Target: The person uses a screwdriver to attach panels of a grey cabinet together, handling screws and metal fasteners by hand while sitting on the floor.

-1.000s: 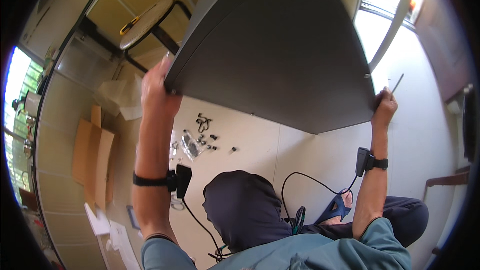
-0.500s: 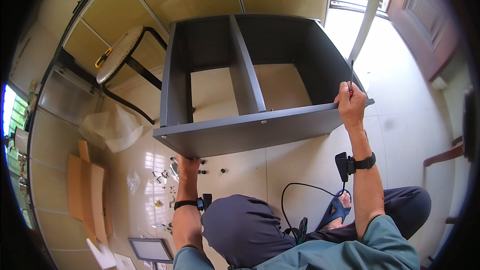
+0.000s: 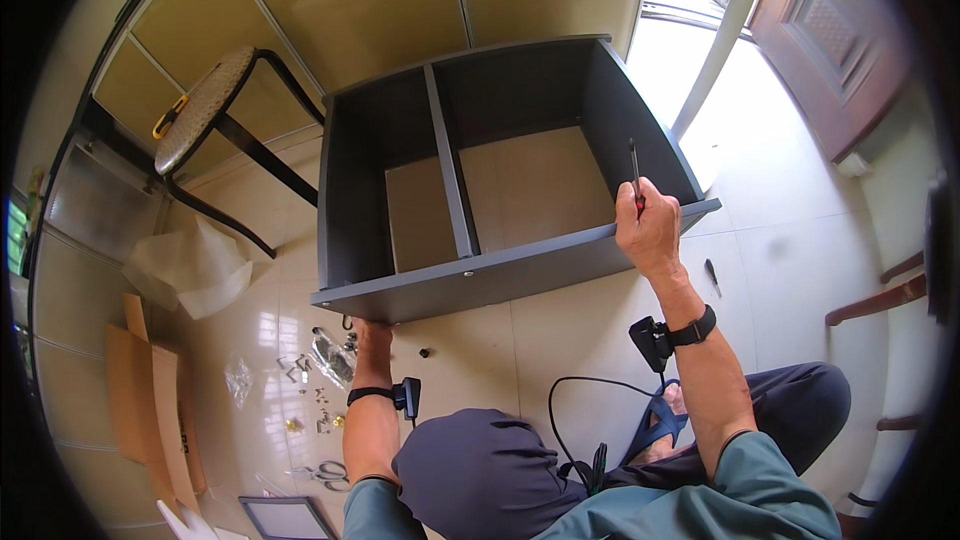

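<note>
A dark grey cabinet (image 3: 560, 252), open-fronted with one upright divider (image 3: 450, 165), lies on the floor before me. My right hand (image 3: 650, 225) is closed around a screwdriver (image 3: 634, 165), its dark shaft pointing up and away from me. That same hand rests at the near panel's edge, towards its right end. At the near panel's lower left edge is my left hand (image 3: 373, 332); the panel hides its fingers, so its grip does not show. Two round metal fittings show on the near panel.
Metal brackets, small fittings and a plastic bag (image 3: 330, 355) lie on the left floor, near scissors (image 3: 328, 475). A stool (image 3: 215, 105) carries a yellow-handled cutter (image 3: 170, 117). Cardboard (image 3: 150, 410) lies lower left. Another screwdriver (image 3: 712, 277) lies right of the cabinet.
The cabinet has turned slightly, its right end swinging away and its left end nearer me. My right hand has moved left with the screwdriver. The floor screwdriver has come into sight.
</note>
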The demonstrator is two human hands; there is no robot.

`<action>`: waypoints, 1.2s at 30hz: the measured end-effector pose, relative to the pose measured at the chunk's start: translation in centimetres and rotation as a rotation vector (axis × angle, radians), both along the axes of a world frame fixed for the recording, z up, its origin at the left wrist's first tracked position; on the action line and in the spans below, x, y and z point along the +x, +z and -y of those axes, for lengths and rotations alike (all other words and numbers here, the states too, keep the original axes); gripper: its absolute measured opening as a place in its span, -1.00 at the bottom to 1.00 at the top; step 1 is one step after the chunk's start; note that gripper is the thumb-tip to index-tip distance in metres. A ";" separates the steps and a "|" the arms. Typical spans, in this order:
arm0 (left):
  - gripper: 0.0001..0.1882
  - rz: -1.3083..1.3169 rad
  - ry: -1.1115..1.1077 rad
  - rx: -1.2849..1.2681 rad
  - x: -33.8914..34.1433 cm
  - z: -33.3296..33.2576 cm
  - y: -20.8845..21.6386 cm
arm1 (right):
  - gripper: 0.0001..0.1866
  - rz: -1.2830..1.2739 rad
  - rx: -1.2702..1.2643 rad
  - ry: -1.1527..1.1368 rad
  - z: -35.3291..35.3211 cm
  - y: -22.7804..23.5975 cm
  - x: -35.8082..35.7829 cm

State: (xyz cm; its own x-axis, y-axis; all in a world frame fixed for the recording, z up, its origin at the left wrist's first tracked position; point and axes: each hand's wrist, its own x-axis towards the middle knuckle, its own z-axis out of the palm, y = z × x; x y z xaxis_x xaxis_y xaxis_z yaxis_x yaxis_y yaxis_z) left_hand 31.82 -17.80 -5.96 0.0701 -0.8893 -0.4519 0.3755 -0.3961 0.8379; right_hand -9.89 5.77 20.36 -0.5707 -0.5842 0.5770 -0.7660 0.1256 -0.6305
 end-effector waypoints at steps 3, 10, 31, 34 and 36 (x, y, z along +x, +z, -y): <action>-0.46 0.254 0.030 0.245 1.1 2.4 -0.7 | -0.65 0.039 0.023 0.019 0.2 -0.4 -0.4; -0.40 -0.080 -0.094 -0.161 0.4 1.7 -1.6 | -0.65 0.031 0.031 -0.027 0.7 -0.5 -0.5; -0.66 0.229 0.388 -0.375 2.0 -0.7 12.7 | -0.81 -0.248 0.000 0.029 0.5 3.0 -1.7; -0.68 0.290 0.375 -0.640 3.0 -2.0 20.6 | -0.83 -0.497 -0.028 0.267 0.6 7.6 -4.5; -0.69 0.292 0.440 -0.715 0.8 -3.6 26.9 | -0.88 -0.578 0.136 0.364 -0.1 10.9 -6.3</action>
State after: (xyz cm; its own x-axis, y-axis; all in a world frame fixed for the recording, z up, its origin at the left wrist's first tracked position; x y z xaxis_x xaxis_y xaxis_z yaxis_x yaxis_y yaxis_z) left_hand 32.62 -14.23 20.95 0.4979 -0.8169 0.2911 0.1031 0.3890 0.9155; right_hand -16.23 5.87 31.30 0.0520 -0.7686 0.6376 -0.9824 -0.1539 -0.1054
